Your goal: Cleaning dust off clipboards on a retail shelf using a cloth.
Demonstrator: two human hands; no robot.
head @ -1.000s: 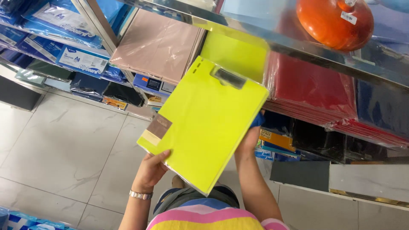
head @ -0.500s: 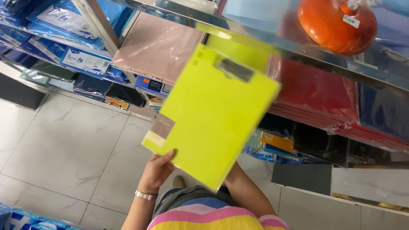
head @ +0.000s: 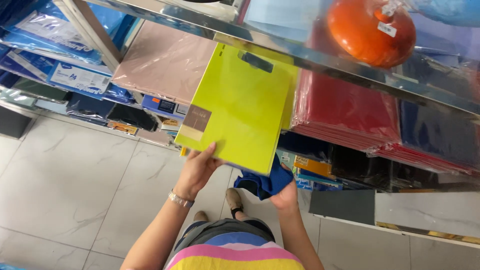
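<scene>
A lime-yellow clipboard (head: 239, 107) with a dark clip at its top and a brown label at its lower left lies tilted on a shelf, over a stack of the same colour. My left hand (head: 198, 168) grips its near edge, thumb on top. Just below the clipboard's lower right corner, my right hand (head: 284, 194) holds a crumpled dark blue cloth (head: 264, 181). The clipboard's top edge sits under the metal shelf rail (head: 280, 52).
Beside the yellow stack lie a pink wrapped stack (head: 162, 62) on the left and red (head: 345, 110) and dark blue stacks (head: 440, 132) on the right. An orange round object (head: 372, 31) sits on the shelf above. Blue packs (head: 55, 55) fill the left shelves. White tiled floor (head: 65, 185) lies below.
The clipboard has moved up and away from me onto the yellow stack on the shelf. My right hand has left its edge and now shows below it with the blue cloth.
</scene>
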